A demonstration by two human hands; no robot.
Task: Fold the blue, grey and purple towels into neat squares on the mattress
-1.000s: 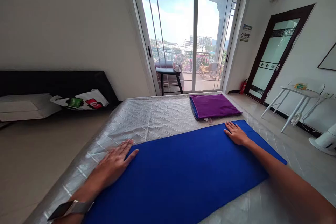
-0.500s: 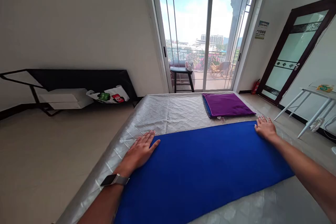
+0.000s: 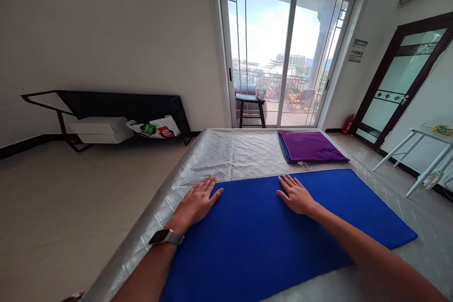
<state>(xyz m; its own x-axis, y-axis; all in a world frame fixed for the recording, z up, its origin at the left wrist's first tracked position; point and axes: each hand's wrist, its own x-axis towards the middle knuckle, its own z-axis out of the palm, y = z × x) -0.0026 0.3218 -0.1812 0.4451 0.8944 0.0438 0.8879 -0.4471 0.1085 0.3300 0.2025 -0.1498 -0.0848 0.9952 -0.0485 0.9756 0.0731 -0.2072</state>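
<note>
A blue cloth (image 3: pixel 255 231) lies flat across a silvery quilted mattress (image 3: pixel 226 151). My left hand (image 3: pixel 198 202), with a watch (image 3: pixel 165 237) on the wrist, rests palm down at the cloth's far left corner, fingers stretched out and thumb apart. Near the middle of the cloth's far edge, my right hand (image 3: pixel 294 194) lies flat on the fabric with its fingers spread. Neither hand grips anything. Beyond the cloth, a folded purple cloth (image 3: pixel 313 145) with a blue underside lies at the far right of the mattress.
Along the left wall stands a low black frame (image 3: pixel 127 104) with a white box (image 3: pixel 99 128) and a printed bag (image 3: pixel 155 127). A dark stool (image 3: pixel 250 100) stands by the sliding glass door (image 3: pixel 288 56). To the right are a white table (image 3: pixel 424 137) and a fire extinguisher (image 3: pixel 348 124).
My right hand has moved left along the cloth's far edge, from the right corner to the middle. My left hand stays at its corner. The view has shifted slightly.
</note>
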